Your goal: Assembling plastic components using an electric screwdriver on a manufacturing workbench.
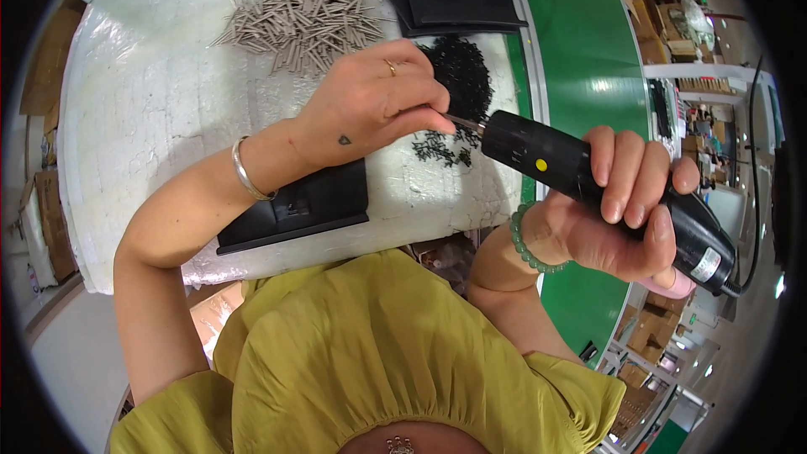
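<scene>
My right hand [618, 210] is wrapped round a black electric screwdriver [538, 145], which lies nearly level and points left. A thin metal bit sticks out of its nose. At the bit's tip, the thumb and fingers of my left hand [374, 99] pinch together; whatever is between them is hidden. Under my left wrist, a black flat part [336, 193] with a raised edge rests on the white padded surface [403, 202]. A heap of small black screws [462, 76] lies just beyond my left fingertips.
Farther off is a pile of thin greyish metal pins [303, 23]. Black folded panels [458, 4] are stacked at the far right of the padding. A green tabletop [588, 42] runs along the right. The screwdriver's black cable [756, 176] arcs upward at the right.
</scene>
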`<state>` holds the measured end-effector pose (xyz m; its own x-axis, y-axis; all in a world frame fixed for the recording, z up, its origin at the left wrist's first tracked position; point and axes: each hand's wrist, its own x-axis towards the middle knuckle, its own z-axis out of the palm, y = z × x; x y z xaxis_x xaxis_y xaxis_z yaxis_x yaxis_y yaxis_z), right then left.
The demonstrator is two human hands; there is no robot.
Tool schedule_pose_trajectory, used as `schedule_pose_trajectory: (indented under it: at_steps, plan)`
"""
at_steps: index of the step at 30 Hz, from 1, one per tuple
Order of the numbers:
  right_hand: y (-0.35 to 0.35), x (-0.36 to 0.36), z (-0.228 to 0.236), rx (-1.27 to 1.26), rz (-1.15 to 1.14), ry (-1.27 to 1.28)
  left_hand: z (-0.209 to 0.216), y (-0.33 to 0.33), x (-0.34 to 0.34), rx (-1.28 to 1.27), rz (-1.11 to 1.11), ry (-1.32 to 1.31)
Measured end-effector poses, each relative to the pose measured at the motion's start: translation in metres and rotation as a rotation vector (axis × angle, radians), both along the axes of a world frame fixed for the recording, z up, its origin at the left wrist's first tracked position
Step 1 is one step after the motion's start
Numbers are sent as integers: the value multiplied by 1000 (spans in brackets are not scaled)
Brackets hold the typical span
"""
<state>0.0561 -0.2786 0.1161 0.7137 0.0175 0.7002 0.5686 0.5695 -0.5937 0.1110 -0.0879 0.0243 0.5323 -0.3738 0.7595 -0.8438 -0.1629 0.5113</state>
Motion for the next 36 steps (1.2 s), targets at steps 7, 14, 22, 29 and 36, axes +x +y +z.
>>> schedule_pose_trajectory:
  at_steps: [7, 14, 22, 29, 36]
  plan:
    - [9, -3, -2, -18, 6, 10, -8, 11, -11, -32, 10, 49]
    - [18, 5, -13, -69, -29, 27, 13, 48, 23, 350, 139, -54]
    - [20, -4, -6, -116, -80, 70, 11, 90, 93, 873, 169, -273]
    - [17, -3, -13, -84, -21, 48, 12, 100, 69, 715, 232, -265]
    - [49, -9, -12, -109, 108, 72, 23, 121, -40, 398, 333, 174]
